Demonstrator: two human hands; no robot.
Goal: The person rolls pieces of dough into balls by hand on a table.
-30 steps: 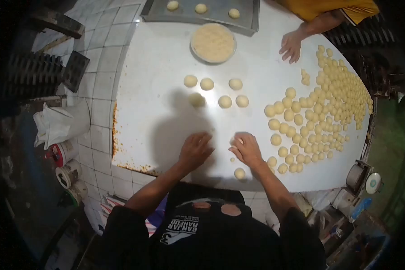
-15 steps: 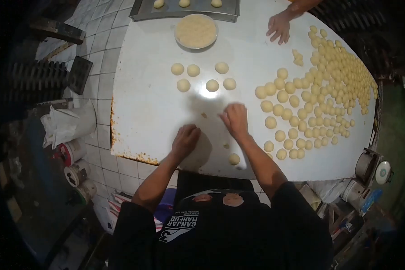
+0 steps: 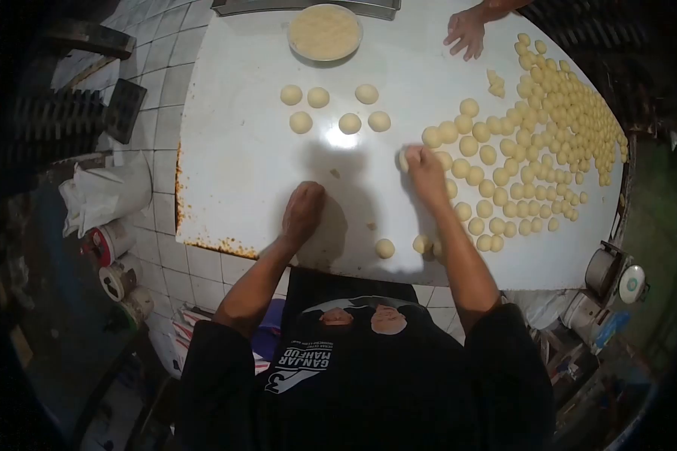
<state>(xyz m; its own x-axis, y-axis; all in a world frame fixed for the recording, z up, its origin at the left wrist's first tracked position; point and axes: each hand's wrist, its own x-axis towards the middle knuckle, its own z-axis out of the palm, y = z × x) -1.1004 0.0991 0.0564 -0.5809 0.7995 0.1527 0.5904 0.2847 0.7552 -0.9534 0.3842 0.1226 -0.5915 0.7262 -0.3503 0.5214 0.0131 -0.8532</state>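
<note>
My right hand (image 3: 425, 171) is at the left edge of a large spread of round dough balls (image 3: 475, 175), its fingers closed around a pale dough ball (image 3: 404, 160) that shows at the fingertips. My left hand (image 3: 305, 210) rests on the white table (image 3: 233, 165) with its fingers curled in; anything inside them is hidden. Between the hands lie small dough scraps (image 3: 335, 174). Ahead of them sit several larger dough balls (image 3: 350, 123) in two loose rows. One dough ball (image 3: 384, 248) lies near the front edge, with another (image 3: 422, 243) beside my right forearm.
A round bowl of pale crumbly filling (image 3: 324, 33) stands at the far side, in front of a metal tray (image 3: 384, 7). Another person's hand (image 3: 466, 34) rests on the table at the far right, near a dough lump (image 3: 496, 83). Buckets (image 3: 113, 242) stand on the floor at left.
My right hand has moved right to the edge of the dough ball spread and now holds a ball. My left hand stays nearly in place. The view has shifted slightly.
</note>
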